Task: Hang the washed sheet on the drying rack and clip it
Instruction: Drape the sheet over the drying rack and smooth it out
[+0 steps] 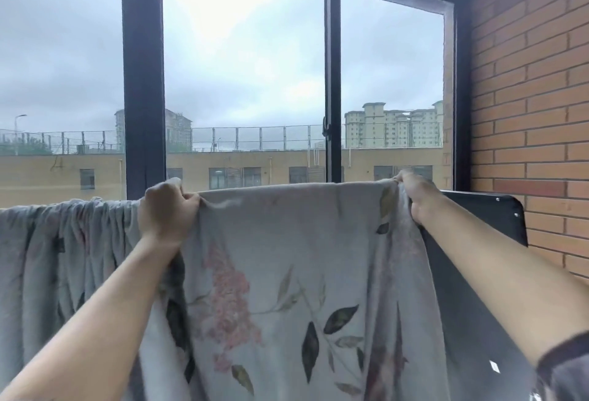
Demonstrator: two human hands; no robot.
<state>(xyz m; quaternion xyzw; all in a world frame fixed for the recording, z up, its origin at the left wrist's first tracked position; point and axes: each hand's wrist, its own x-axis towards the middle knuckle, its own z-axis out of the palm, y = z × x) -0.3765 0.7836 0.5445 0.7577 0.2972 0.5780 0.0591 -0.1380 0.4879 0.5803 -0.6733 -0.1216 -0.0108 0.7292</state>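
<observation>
Between both fists, grey floral sheet (280, 241), taut.

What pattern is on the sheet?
Pale grey sheet printed with pink flower sprays and dark green leaves, seen best in the head view.

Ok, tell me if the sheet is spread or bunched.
Partly spread: sheet taut between left hand and right hand, bunched in folds further left.

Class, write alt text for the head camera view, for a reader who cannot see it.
The left hand and right hand hold a grey floral sheet, each grip closed on its top edge, before a dark-framed window. A brick wall stands at right.
</observation>
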